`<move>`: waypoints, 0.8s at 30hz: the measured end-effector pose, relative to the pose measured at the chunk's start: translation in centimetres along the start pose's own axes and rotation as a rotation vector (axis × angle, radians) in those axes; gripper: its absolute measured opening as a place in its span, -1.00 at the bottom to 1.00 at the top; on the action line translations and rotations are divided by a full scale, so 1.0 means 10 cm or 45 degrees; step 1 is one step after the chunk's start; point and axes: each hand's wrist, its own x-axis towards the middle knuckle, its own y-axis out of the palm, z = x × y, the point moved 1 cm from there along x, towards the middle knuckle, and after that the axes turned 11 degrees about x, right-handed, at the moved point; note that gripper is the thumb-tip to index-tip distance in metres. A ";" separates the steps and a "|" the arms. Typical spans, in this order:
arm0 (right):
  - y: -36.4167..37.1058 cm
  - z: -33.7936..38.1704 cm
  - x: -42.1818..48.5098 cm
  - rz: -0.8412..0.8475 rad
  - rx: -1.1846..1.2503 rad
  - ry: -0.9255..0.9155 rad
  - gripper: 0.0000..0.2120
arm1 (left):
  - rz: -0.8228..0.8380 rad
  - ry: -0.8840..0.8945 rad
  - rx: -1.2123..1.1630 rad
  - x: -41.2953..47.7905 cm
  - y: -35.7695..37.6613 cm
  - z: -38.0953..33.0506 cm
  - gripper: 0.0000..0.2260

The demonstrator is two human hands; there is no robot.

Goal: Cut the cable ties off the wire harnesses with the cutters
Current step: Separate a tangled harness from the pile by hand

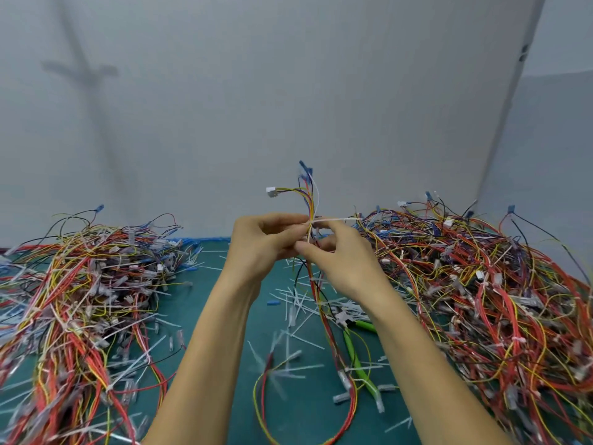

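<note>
Even bright light; soft wall point(288, 91) shadow; blurred, warped edges.

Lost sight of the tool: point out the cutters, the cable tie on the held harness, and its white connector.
green-handled cutters point(350, 346): head view, on a green handle.
cable tie point(337, 219): head view, on its white tail.
white connector point(271, 191): head view, on the plug body.

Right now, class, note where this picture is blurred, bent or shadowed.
Head view: the wall bows at its right edge from the wide lens; a cross-shaped shadow falls upper left; wires low centre are motion-blurred; the left hand, right hand and harness are sharp.
</note>
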 end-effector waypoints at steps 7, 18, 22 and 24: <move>-0.06 -0.05 0.05 -0.214 0.374 -0.072 -0.77 | -0.013 -0.029 0.214 0.03 -0.03 0.03 -0.93; -0.10 -0.02 0.07 -0.324 1.022 0.023 -0.84 | 0.542 0.006 0.589 -0.02 0.11 0.09 -0.85; -0.05 0.00 0.07 -0.295 1.130 0.056 -0.92 | 0.368 0.082 0.493 -0.01 0.20 0.08 -0.96; -0.08 0.00 0.09 -0.258 1.044 0.031 -0.91 | 0.274 0.068 0.396 0.02 0.12 0.07 -0.95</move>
